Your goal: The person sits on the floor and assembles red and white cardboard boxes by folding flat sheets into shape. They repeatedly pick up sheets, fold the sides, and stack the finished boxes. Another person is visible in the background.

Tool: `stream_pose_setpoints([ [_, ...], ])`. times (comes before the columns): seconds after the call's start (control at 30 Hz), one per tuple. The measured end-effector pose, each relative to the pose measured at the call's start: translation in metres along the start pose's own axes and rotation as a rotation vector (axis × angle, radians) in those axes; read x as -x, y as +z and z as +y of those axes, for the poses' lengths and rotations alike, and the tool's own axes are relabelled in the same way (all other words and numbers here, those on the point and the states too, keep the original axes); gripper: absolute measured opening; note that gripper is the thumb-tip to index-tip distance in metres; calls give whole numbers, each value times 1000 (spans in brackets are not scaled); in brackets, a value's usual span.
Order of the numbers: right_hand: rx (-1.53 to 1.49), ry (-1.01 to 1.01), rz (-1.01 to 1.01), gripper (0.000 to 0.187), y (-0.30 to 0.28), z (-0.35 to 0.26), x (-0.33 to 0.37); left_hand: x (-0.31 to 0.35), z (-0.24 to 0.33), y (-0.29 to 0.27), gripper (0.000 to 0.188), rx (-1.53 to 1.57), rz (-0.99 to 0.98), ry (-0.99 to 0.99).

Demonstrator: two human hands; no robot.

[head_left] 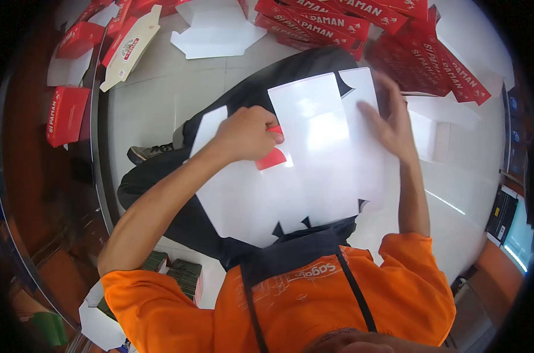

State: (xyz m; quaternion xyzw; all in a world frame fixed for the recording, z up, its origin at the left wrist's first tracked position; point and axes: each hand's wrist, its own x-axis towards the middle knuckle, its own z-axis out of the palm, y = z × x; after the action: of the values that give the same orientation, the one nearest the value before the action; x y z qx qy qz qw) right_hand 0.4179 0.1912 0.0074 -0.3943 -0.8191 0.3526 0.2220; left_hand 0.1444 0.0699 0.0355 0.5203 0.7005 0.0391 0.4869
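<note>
A white cardboard box blank (317, 147) lies across my lap, its plain side up, with panels, notches and cut corners along its edges. My left hand (249, 134) is closed on a flap at its left part, the fingers curled and the thumb pressed down. Beside that thumb a red flap piece (271, 159) shows the printed outer face. At the upper right edge my right hand (391, 120) grips the blank, its thumb on the white face and its slightly blurred fingers along the outside of the edge.
Red printed cartons (320, 26) lie piled on the floor ahead. An opened white carton (217, 29) is at the far middle. On the left, a red box (68, 116) stands by a dark glass-edged cabinet (96, 159). Dark green bundles (184, 276) sit near my left elbow.
</note>
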Motion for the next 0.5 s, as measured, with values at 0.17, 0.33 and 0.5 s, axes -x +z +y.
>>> stream_pose_setpoints([
  [0.17,491,156,-446,70,-39,-57,-64,-4,-4,-17,29,-67,-39,140],
  [0.33,698,124,-742,58,-32,-85,-92,12,11,-12,39,200,-6,28],
  [0.5,606,138,-917,39,-33,-82,-94,-9,-14,0,59,500,34,252],
])
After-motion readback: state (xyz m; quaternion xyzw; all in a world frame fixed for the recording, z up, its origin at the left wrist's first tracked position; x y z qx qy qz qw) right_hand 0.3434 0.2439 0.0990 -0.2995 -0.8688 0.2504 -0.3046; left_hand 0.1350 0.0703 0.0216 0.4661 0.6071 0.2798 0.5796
